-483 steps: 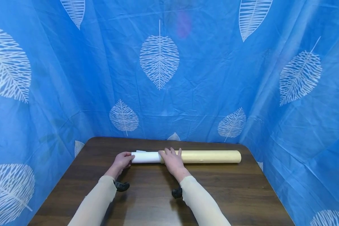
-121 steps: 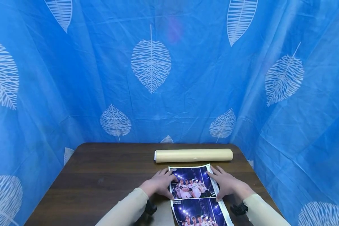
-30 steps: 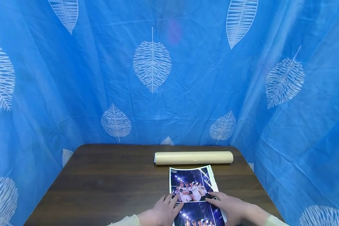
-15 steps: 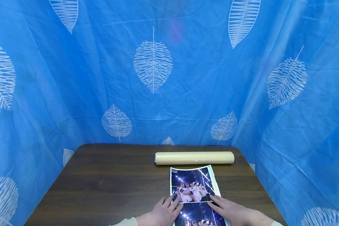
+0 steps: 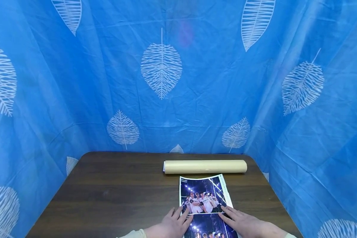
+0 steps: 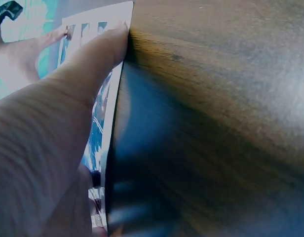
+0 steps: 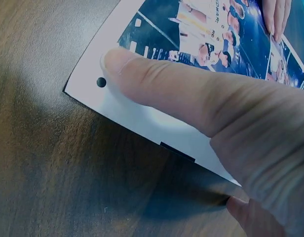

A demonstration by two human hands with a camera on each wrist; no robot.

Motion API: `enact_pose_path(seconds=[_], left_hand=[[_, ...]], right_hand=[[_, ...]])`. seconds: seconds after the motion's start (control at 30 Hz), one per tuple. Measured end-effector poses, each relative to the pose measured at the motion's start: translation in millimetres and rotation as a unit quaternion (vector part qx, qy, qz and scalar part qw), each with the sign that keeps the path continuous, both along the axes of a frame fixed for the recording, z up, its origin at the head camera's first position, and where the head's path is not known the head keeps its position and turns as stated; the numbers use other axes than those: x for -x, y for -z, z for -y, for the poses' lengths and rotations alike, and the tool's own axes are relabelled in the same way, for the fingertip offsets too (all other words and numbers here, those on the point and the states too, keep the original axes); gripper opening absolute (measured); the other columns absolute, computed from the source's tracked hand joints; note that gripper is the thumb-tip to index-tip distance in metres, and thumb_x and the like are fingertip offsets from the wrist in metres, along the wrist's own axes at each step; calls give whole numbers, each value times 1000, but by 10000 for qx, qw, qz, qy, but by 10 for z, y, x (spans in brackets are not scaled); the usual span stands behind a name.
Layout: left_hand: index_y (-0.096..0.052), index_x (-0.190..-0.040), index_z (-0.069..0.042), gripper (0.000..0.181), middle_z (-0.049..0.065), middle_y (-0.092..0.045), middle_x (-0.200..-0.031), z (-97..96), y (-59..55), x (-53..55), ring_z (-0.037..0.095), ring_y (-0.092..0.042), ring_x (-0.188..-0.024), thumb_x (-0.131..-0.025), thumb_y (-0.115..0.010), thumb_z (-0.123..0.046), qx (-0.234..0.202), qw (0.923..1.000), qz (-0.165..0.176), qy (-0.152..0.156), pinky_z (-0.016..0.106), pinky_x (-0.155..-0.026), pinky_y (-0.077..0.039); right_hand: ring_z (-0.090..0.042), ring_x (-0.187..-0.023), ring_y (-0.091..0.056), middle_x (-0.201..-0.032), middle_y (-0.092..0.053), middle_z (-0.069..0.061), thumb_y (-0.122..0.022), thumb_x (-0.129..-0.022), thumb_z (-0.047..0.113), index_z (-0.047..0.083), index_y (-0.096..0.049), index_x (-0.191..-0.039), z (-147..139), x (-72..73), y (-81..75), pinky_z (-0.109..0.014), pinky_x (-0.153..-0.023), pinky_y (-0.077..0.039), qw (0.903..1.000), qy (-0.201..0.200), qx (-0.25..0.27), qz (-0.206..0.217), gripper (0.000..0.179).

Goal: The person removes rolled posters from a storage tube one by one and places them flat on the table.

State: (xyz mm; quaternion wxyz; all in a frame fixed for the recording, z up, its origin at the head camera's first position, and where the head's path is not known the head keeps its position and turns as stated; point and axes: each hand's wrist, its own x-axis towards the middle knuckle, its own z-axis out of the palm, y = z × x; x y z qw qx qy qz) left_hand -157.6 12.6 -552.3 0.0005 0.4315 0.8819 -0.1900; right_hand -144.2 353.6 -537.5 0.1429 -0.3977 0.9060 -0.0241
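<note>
- Evidently both hands are on a glossy poster (image 5: 206, 205), which lies on the near part of the dark wood tabletop (image 5: 116, 191), right of centre, lower end cut off by the frame.
- Poster: two pictures, one above the other, a white band between them; each shows people against a dark blue-purple ground. Far edge slightly bowed.
- Left hand (image 5: 172, 225): across the poster's left border, fingers extended, somewhat spread, resting on the surface; no grip seen. Left wrist view puts the left thumb (image 6: 117, 44) over the pale margin.
- Right hand (image 5: 245, 223): across the right border, fingers reaching inward, mostly straight and parted, no grip seen. Right wrist view has the right thumb (image 7: 137, 74) lying on the white margin, close to a black dot (image 7: 101, 82) by the corner.
- Hands well matched in height, a strip of poster bare between them.
- Cream roll (image 5: 206, 167): lying crosswise just beyond the poster's far edge, apart from it, white showing at its left end.
- Pale sleeves (image 5: 135, 234) at both wrists.
- Blue curtain (image 5: 208, 82) with white leaf prints around the tabletop's back and sides.
</note>
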Motion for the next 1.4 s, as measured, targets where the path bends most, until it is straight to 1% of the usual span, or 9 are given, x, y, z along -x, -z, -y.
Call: enact_pose_path(seconds=[0.13, 0.27, 0.37, 0.47, 0.67, 0.87, 1.03, 1.17, 1.4], left_hand=[[-43, -155, -32, 73, -7, -40, -159, -3, -18, -6, 18, -42, -142, -96, -40, -75, -72, 9999, -34, 65, 39, -109, -43], [-43, -155, -32, 74, -6, -40, -159, -49, -36, 9, 19, -42, -142, -95, -41, -75, -143, 9998, -30, 149, 40, -110, -41], [-42, -156, -32, 75, -6, -39, -160, -114, -51, 18, 19, -40, -143, -95, -42, -76, -166, 9998, 63, 121, 41, -111, -40], [-41, -156, -32, 76, -7, -37, -161, -207, -55, 23, 19, -38, -145, -94, -42, -76, -195, 9995, 226, 53, 42, -112, -39], [-37, -158, -34, 82, -8, -32, -163, -417, -54, 85, 18, -34, -147, -92, -41, -80, -296, 9975, 648, 45, 41, -114, -37], [-47, -151, -29, 94, -10, -47, -149, -563, -62, 224, 12, -46, -131, -77, -61, -85, -842, 9956, 389, 116, 32, -103, -44], [-43, -154, -28, 116, -4, -41, -156, -628, -91, 294, 14, -41, -139, -61, -68, -92, -851, 9953, 296, -349, 35, -109, -40], [-39, -158, -30, 121, 0, -34, -163, -659, -92, 316, 14, -29, -150, -59, -67, -93, -865, 9927, 578, -616, 42, -118, -32], [-34, -160, -32, 122, -2, -33, -164, -750, -62, 348, 17, -28, -151, -59, -64, -95, -808, 9927, 656, -604, 45, -120, -28]], right_hand=[[-35, -145, -38, -163, -30, -16, -52, -96, 68, 12, -30, -161, -23, -2, -36, -45, -104, -50, 9997, 96, 56, 201, 89], [-33, -141, -43, -161, -35, -12, -63, -90, 68, 21, -36, -160, -59, 10, -106, -50, -98, -53, 9965, 581, 120, 594, 89], [-31, -134, -48, -155, -42, -10, -73, -81, 70, 27, -44, -156, -88, 38, -163, -50, -91, -55, 9936, 924, 244, 599, 91], [-36, -130, -50, -151, -45, -14, -81, -71, 71, 25, -46, -154, -147, 75, -178, -52, -87, -55, 9921, 1145, 275, 441, 102], [-52, -140, -37, -159, -33, -23, -91, -57, 67, 14, -32, -160, -324, 148, -172, -69, -96, -45, 9857, 1592, -247, 488, 130], [-47, -143, -34, -159, -35, -21, -94, -45, 67, 8, -30, -158, -420, 223, -174, -63, -108, -40, 9834, 1629, -758, 237, 143], [-47, -142, -36, -156, -37, -26, -89, -41, 77, 8, -29, -158, -462, 253, -149, -64, -108, -37, 9853, 1416, -955, -104, 149], [-49, -141, -37, -155, -37, -29, -87, -41, 78, 7, -29, -158, -504, 246, -159, -65, -107, -38, 9844, 1354, -1108, -197, 149], [-46, -142, -37, -157, -37, -26, -90, -38, 76, 7, -32, -157, -568, 250, -187, -64, -110, -37, 9774, 1548, -1424, -202, 149]])
